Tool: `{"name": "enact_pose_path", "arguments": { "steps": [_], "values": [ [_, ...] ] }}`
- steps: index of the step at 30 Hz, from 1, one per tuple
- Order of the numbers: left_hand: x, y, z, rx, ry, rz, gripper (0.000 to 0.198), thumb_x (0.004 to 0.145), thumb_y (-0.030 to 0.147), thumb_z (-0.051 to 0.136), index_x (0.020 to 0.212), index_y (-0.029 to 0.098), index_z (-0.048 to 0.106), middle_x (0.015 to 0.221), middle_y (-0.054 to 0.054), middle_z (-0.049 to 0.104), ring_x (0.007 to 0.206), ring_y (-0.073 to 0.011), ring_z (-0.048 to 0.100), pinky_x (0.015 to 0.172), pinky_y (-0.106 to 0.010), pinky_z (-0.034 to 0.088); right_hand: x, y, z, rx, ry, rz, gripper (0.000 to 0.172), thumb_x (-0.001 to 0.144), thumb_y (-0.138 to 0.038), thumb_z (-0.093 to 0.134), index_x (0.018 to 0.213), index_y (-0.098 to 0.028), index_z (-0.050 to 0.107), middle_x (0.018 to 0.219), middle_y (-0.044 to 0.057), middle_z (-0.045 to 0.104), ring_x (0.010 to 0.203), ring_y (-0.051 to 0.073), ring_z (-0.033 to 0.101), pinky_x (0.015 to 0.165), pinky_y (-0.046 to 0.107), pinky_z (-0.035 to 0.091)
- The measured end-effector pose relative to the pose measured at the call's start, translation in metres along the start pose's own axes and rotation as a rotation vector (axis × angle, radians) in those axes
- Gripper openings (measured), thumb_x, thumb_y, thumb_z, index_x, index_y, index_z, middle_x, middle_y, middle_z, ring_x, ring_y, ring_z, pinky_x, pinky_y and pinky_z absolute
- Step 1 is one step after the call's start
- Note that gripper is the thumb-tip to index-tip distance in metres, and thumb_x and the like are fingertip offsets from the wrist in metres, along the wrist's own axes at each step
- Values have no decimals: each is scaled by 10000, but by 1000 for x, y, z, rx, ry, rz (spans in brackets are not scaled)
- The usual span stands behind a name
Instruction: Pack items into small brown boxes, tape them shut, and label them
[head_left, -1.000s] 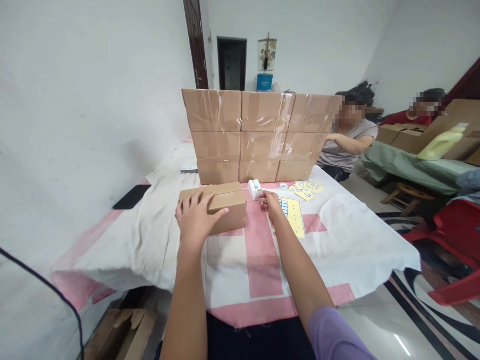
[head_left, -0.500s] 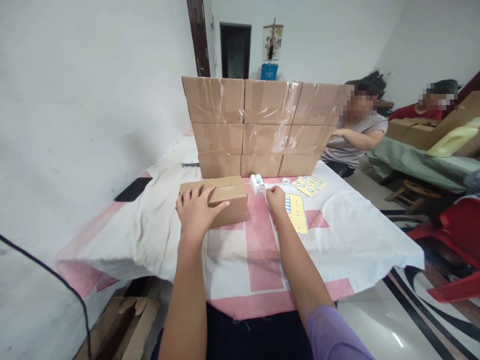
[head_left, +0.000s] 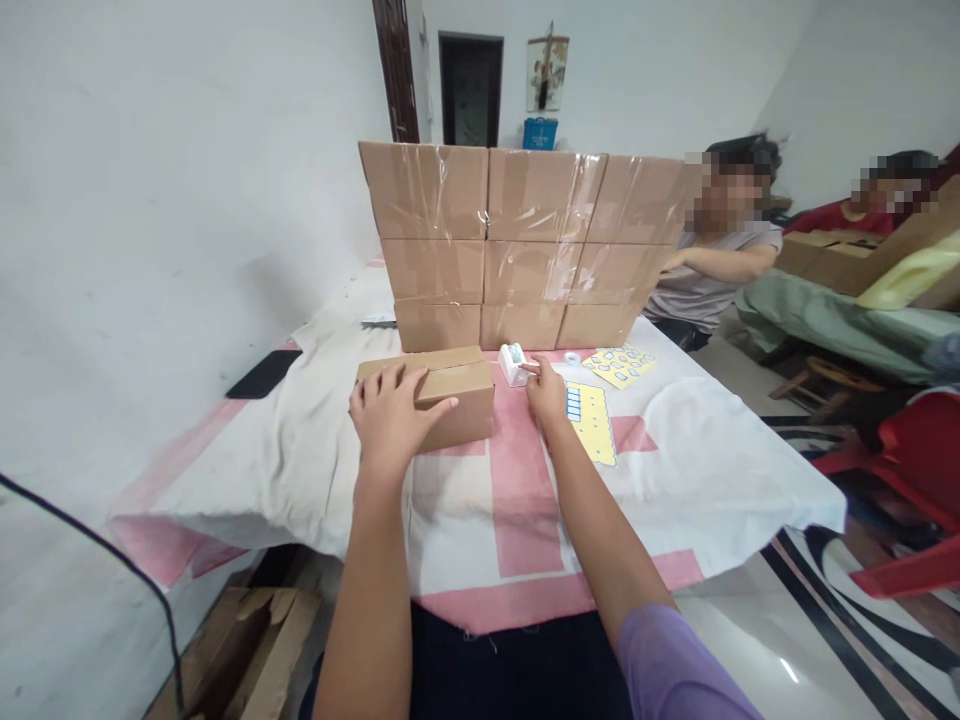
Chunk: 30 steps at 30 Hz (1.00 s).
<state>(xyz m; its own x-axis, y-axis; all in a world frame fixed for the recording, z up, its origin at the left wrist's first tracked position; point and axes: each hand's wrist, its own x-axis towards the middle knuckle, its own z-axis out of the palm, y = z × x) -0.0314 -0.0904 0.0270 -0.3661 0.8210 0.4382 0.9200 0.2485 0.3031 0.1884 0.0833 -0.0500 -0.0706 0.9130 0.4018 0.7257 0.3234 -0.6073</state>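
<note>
My left hand [head_left: 390,415] lies spread over the left end of a closed cardboard box [head_left: 465,400], fingers on its top and thumb along its front. To the right, my right hand [head_left: 547,395] has its index finger stretched to the side of a small white dispenser-like holder [head_left: 513,366] with a pale greenish part on top. The other fingers are curled, and whatever may be between them is hidden. Just beside that hand lies a yellow sheet [head_left: 594,425] with blue-edged marks. Behind it are a second yellow sheet of stickers [head_left: 621,367] and a small white ring [head_left: 572,358].
A tall stack of taped cardboard boxes [head_left: 521,245] stands across the back of the cloth-covered table [head_left: 697,460]. A black phone-like slab [head_left: 264,373] lies at the left by the wall. Two people sit beyond on the right, near a red chair [head_left: 900,470]. An open carton [head_left: 240,640] is below.
My right hand has moved slightly left, its index finger now stretched out to the white holder. My left hand stays on the box. The view has tilted a little.
</note>
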Motion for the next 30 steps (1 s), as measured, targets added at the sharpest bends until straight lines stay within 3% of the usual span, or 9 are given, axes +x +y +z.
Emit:
{"name": "enact_pose_path", "arguments": {
  "steps": [6, 12, 22, 30],
  "values": [
    [-1, -1, -3, 35, -20, 15, 639, 851, 726, 540, 1320, 306, 642, 1497, -75, 563, 1359, -379, 466, 1160, -553, 298, -7, -14, 3, -151, -29, 48, 410, 935, -165, 462, 1327, -222, 567, 1224, 70, 748, 1053, 238, 705, 864, 312, 509],
    [0, -2, -2, 50, -62, 15, 699, 846, 779, 449, 1352, 324, 606, 1523, -99, 531, 1393, -411, 439, 1153, -581, 303, -12, -17, 12, -253, -19, 48, 579, 965, -191, 437, 1540, -249, 394, 1269, 77, 724, 998, 248, 720, 843, 335, 512],
    [-3, 1, -11, 53, -85, 48, 729, 884, 751, 372, 1385, 273, 599, 1519, -155, 523, 1390, -427, 453, 1158, -597, 319, -23, -18, 8, -281, -62, 0, 678, 963, -194, 415, 1616, -262, 247, 1371, 96, 661, 990, 253, 727, 838, 361, 528],
    [-1, 0, -11, 59, -106, 34, 733, 880, 756, 364, 1391, 279, 583, 1557, -135, 491, 1400, -413, 440, 1152, -592, 317, -25, -16, 8, -233, -28, 48, 597, 972, -208, 416, 1564, -225, 344, 1320, 103, 690, 1006, 257, 724, 841, 348, 516]
  ]
}}
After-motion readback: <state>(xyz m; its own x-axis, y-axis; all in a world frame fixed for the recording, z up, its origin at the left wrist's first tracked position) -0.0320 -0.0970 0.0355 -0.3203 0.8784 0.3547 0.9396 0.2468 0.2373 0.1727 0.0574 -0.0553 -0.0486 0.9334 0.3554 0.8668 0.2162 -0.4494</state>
